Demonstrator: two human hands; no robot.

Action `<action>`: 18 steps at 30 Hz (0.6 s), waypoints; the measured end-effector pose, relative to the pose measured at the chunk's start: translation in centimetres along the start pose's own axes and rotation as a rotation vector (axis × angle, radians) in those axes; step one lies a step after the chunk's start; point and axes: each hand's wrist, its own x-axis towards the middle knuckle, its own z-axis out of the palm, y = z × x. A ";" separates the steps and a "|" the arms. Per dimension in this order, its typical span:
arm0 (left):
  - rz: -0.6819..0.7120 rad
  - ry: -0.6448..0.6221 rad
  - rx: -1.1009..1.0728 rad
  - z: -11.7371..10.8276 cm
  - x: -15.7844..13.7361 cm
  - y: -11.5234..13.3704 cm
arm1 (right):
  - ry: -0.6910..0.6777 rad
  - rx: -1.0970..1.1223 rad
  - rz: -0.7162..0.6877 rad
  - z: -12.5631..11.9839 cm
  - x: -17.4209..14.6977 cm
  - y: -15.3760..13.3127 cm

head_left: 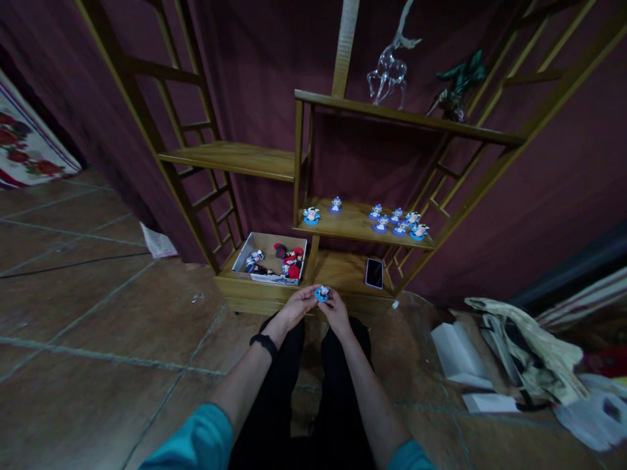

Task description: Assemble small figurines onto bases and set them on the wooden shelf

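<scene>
**Found held just below frame centre: a blue-based figurine (322, 294)**

Located the blue-based figurine, in the head view, in front of the cabinet (262, 303). Found the left hand (300, 305) pinching it from the frame's left and the right hand (336, 311) pinching it from the frame's right, fingertips closed on the piece. Could not make out its finer detail at this size. Noted a black wristband (266, 344) on the left wrist.

Observed an open box (267, 240) left of centre, with red-and-black figurines (294, 271) toward its right side. Counted eight small figurines (396, 215) on the middle shelf (345, 222): two near its left end, six grouped at its right. Saw a phone (374, 273) lying on the surface below, right of centre. Recorded a clear deer ornament (390, 68) and a green-and-brown sculpture (463, 78) on the higher shelf (353, 106), upper right. Logged a white box (460, 354) and cream-coloured cloth (548, 343) at lower right.
</scene>
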 end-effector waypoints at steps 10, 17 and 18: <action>-0.062 0.006 -0.104 0.6 0.2 0.0 | -0.026 0.035 0.035 -0.5 0.3 -1.0; -0.061 0.024 -0.118 0.3 0.5 -0.2 | 0.082 -0.014 -0.026 0.2 0.0 -0.9; -0.059 0.023 -0.113 0.2 0.6 -0.2 | 0.099 -0.039 -0.041 0.3 0.0 -0.8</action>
